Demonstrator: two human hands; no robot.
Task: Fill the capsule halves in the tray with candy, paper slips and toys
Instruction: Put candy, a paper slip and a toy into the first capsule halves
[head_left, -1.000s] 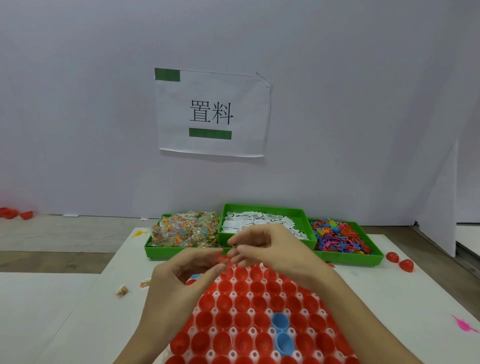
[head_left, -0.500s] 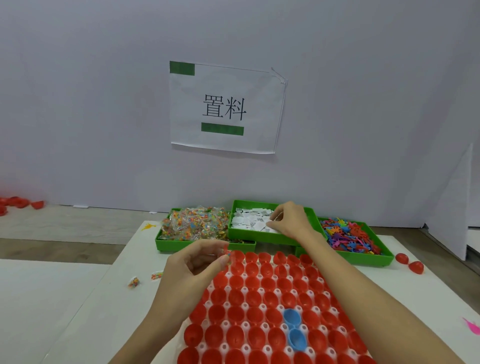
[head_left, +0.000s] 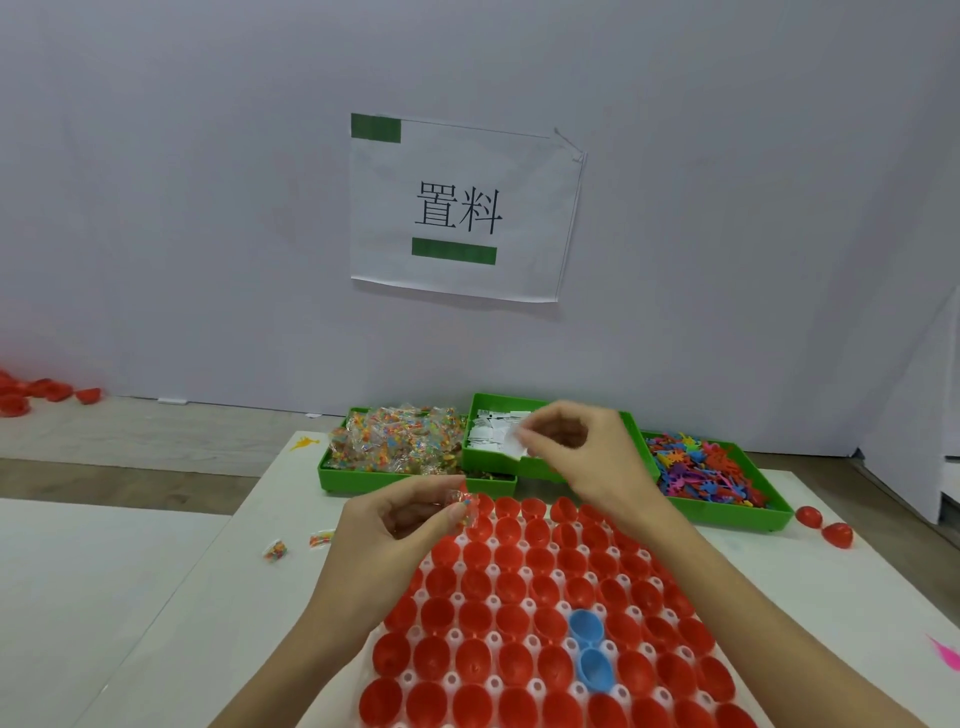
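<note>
Right hand (head_left: 576, 457): pinches a paper slip (head_left: 514, 442) above the slip bin (head_left: 491, 457); half a second ago it was down in the bin.
Left hand (head_left: 400, 525): pinches a candy (head_left: 465, 506) over the tray's far-left corner, as before.
Key relation: the empty capsule halves (head_left: 506, 530) lie just below and toward the person from the slip — the right hand is nearer the far rows.
Tray (head_left: 561, 629): on the table (head_left: 208, 597), no half filled yet.

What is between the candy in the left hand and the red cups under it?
Nothing visible. The left hand pinches the small clear candy packet just above the far-left corner of the tray of red plastic capsule halves, and the halves there look open and unblocked.
</note>
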